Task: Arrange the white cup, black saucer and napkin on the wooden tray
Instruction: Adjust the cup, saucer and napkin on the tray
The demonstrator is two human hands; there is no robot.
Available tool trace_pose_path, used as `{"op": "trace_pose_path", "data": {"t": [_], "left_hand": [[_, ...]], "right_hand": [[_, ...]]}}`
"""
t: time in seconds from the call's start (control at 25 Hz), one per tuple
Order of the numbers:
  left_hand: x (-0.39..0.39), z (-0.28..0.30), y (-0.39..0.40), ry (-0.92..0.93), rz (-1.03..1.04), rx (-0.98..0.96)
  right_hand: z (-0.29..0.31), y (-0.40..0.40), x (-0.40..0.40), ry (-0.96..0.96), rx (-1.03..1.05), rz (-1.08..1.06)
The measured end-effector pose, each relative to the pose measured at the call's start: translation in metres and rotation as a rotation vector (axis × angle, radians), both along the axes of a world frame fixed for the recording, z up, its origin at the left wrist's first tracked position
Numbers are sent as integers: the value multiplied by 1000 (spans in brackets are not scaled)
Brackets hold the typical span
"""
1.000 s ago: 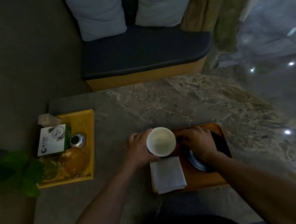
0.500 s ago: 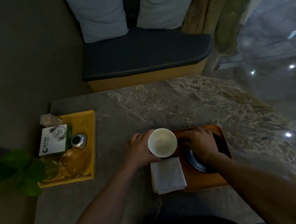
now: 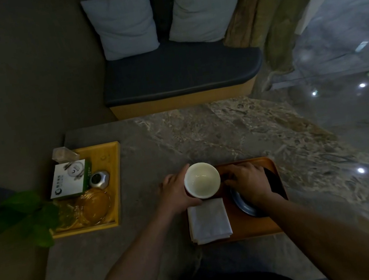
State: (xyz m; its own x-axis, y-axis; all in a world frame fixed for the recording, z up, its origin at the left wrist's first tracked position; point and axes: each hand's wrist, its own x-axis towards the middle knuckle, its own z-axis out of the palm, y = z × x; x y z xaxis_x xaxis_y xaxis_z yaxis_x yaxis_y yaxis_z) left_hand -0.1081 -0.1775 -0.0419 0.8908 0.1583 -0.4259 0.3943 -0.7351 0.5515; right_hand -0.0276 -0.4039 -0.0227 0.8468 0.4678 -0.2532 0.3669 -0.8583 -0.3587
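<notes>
Marble table (image 3: pixel 237 131), wooden tray (image 3: pixel 253 228) near, yellow tray (image 3: pixel 112 165) left

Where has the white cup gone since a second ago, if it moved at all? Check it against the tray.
No. The white cup is in the same spot at the wooden tray's far-left corner, just beyond the napkin.

black saucer (image 3: pixel 243 205) mostly under right hand (image 3: pixel 248 181)
</notes>
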Motion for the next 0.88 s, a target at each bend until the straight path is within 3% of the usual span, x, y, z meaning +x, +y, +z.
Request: {"op": "trace_pose_path", "data": {"t": [0.24, 0.44, 0.72, 0.88], "left_hand": [[-48, -9, -36, -44, 342, -176], [-87, -17, -83, -138, 470, -57], [-82, -11, -141, -144, 207, 87], [-64, -10, -157, -3, 17, 138]], "right_hand": [[-16, -38, -20, 46, -110, -34], [-22, -89, -31, 27, -143, 39], [-25, -159, -14, 99, -170, 108], [-29, -178, -1, 150, -197, 160]]}}
